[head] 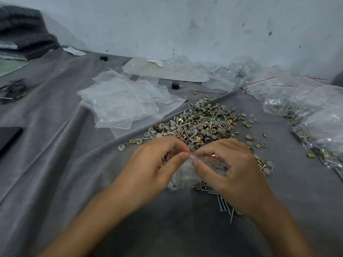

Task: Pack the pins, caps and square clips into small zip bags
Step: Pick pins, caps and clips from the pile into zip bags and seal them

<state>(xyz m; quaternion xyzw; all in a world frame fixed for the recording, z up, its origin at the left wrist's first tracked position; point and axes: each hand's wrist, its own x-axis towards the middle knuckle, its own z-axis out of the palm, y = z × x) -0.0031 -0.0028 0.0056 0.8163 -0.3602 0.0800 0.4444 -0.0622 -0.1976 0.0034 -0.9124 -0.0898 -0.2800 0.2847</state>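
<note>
**Pinching a small zip bag shut near the heap**

The grey-clothed surface (pixel 55 164) carried the mixed heap (pixel 200 125) of pins, caps and square clips. Right of the heap lay filled bags (pixel 306 102), left of it empty bags (pixel 118 102). Nearer than the heap, the left hand (pixel 157 164) and right hand (pixel 233 171) each pinched the red-striped mouth of a small zip bag (pixel 196 171), seemingly part-filled. If the strip sealed unevenly, or a pin point pierced the film, the contents would likely spill among the loose pins (pixel 222 201) beneath.
</note>
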